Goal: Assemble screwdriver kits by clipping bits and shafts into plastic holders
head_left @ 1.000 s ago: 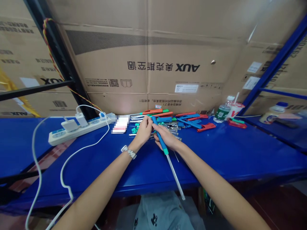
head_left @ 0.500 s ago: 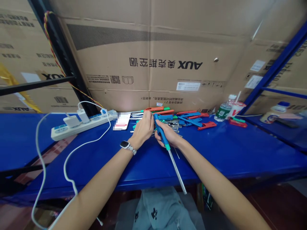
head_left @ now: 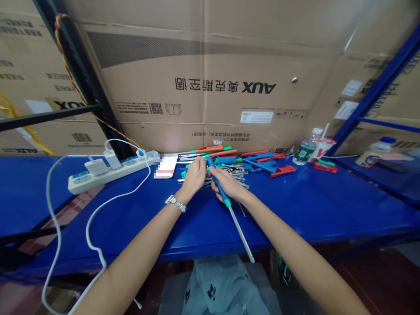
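A long-nosed lighter point(head_left: 220, 188) with a blue handle, a green collar and a silver tube is gripped in my right hand point(head_left: 230, 183). Its tube slants down toward me past the table's front edge. My left hand point(head_left: 194, 174) is closed, fingertips pinched together right beside the handle's upper end; what sits between them is hidden. Behind both hands lies a heap of silver metal tubes point(head_left: 241, 171) and green parts. Blue and orange-red lighters and handle shells spread along the back, among them a blue lighter handle point(head_left: 262, 165) and a red handle shell point(head_left: 282, 171).
At the left, a white power strip point(head_left: 111, 173) carries plugs and a loose white cable. A phone-like flat card point(head_left: 170, 166) lies near it. On the right stand a water bottle point(head_left: 302, 153) and a white-red cup point(head_left: 323, 148). A large carton point(head_left: 203, 65) walls off the back.
My left wrist has turned, so the watch face no longer shows. The left fingertips have moved slightly down and left, and the lighter has shifted a little left. My right hand keeps its grip.
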### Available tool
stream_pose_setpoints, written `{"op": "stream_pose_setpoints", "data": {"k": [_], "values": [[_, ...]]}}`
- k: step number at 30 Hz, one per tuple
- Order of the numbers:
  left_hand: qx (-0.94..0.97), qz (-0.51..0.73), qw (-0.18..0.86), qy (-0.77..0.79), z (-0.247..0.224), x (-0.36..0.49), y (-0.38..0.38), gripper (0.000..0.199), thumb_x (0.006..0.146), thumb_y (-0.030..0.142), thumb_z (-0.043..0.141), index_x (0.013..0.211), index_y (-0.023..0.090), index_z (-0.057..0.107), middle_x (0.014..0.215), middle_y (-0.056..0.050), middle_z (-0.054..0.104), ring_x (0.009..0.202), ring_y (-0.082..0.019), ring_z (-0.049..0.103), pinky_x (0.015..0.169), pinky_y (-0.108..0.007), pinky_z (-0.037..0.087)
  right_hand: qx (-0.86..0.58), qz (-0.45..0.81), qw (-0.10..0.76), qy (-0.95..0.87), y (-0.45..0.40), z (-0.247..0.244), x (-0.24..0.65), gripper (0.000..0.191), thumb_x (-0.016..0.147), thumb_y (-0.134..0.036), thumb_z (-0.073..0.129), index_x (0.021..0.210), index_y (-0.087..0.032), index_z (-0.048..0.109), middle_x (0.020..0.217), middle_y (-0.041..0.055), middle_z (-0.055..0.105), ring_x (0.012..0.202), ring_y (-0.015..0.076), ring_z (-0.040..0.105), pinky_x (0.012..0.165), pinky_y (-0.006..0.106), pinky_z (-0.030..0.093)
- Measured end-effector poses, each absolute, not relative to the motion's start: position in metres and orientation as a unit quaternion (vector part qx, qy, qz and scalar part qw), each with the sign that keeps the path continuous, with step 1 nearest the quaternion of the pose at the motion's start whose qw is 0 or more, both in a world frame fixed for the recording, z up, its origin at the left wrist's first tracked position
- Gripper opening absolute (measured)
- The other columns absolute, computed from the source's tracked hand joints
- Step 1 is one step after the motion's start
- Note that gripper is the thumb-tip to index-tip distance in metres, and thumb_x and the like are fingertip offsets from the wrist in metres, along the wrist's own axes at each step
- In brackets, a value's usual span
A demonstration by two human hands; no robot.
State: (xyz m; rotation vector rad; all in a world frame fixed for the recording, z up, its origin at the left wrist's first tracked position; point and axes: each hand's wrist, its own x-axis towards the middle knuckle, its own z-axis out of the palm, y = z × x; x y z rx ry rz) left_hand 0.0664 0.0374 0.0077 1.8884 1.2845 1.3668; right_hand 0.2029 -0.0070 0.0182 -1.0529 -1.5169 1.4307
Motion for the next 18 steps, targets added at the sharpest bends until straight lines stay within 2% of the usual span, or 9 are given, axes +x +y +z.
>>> {"op": "stream_pose_setpoints", "data": {"k": [3,7,11,15,18], "values": [[0.729,0.487,0.187,0.443,0.007,0.062,0.033,0.023,0.106,0.027,0.039,0.083,0.024,0.041,0.069,0.002,0.049,0.063,-0.019,0.049,0.062,-0.031,0.030,-0.411,0.577,0.395,-0.585,-0.007,0.018,0.202,0.043,0.098,-0.068,0.047,0.092,-0.026,0.044,0.046,-0.0103,0.048,0.026,0.0131,0.046,0.026,0.022,0.036],[0.757,0.481,0.121,0.426,0.010,0.060,0.032,0.020,0.103,0.021,0.042,0.084,0.025,0.038,0.073,0.002,0.046,0.064,-0.019,0.046,0.063,-0.031,0.029,-0.405,0.580,0.391,-0.589,-0.009,0.019,0.201,0.038,0.100,-0.064,0.045,0.093,-0.026,0.042,0.046,-0.0111,0.048,0.027,0.0129,0.047,0.027,0.021,0.037],[0.730,0.503,0.183,0.425,0.011,0.062,0.036,0.023,0.101,0.021,0.046,0.078,0.023,0.041,0.067,0.003,0.048,0.061,-0.016,0.045,0.061,-0.028,0.030,-0.402,0.570,0.388,-0.603,-0.010,0.020,0.202,0.031,0.104,-0.055,0.042,0.097,-0.025,0.044,0.046,-0.0115,0.048,0.026,0.0118,0.045,0.028,0.020,0.037],[0.683,0.522,0.263,0.438,0.008,0.066,0.041,0.033,0.099,0.024,0.043,0.067,0.022,0.041,0.058,0.004,0.043,0.054,-0.014,0.040,0.056,-0.026,0.030,-0.416,0.554,0.394,-0.603,-0.009,0.019,0.203,0.038,0.101,-0.062,0.047,0.096,-0.024,0.046,0.045,-0.0116,0.047,0.026,0.0115,0.044,0.026,0.020,0.035],[0.690,0.511,0.268,0.438,0.006,0.068,0.042,0.039,0.102,0.031,0.040,0.064,0.022,0.041,0.054,0.005,0.041,0.051,-0.014,0.039,0.054,-0.026,0.029,-0.422,0.558,0.395,-0.595,-0.009,0.020,0.202,0.040,0.101,-0.064,0.046,0.097,-0.024,0.048,0.044,-0.0115,0.046,0.025,0.0119,0.044,0.026,0.021,0.036]]}}
